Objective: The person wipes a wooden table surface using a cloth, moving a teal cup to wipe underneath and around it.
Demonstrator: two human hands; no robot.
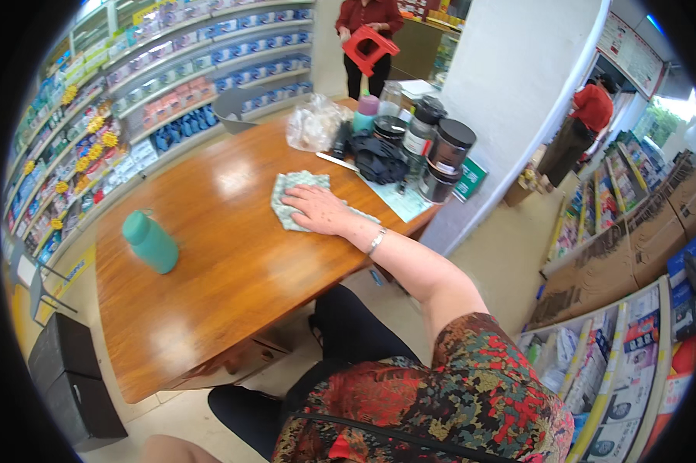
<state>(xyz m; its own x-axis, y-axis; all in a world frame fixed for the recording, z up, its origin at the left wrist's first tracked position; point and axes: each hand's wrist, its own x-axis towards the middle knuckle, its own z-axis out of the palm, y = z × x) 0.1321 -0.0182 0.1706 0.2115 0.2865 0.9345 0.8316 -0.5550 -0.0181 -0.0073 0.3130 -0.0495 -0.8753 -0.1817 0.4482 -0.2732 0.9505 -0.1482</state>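
Note:
My right hand [317, 209] lies flat on a light green and white patterned cloth [286, 187] on the wooden table [232, 278]. Its fingers are stretched out and press the cloth against the tabletop. The cloth is bunched beneath the palm, and a flat end of it shows to the right of the wrist. A silver bracelet [376, 241] circles that wrist. To the left on the table stands a teal bottle [151, 243], apart from the hand. At the lower edge a bit of my left arm [180, 450] shows; the left hand itself is out of view.
At the table's far right end crowd a clear plastic bag [317, 123], a black cloth bundle [379, 158], a glass bottle [420, 131] and dark jars [450, 147]. A white pillar [510, 100] stands behind. One person holds a red stool [369, 49]. Stocked shelves [170, 73] line the left.

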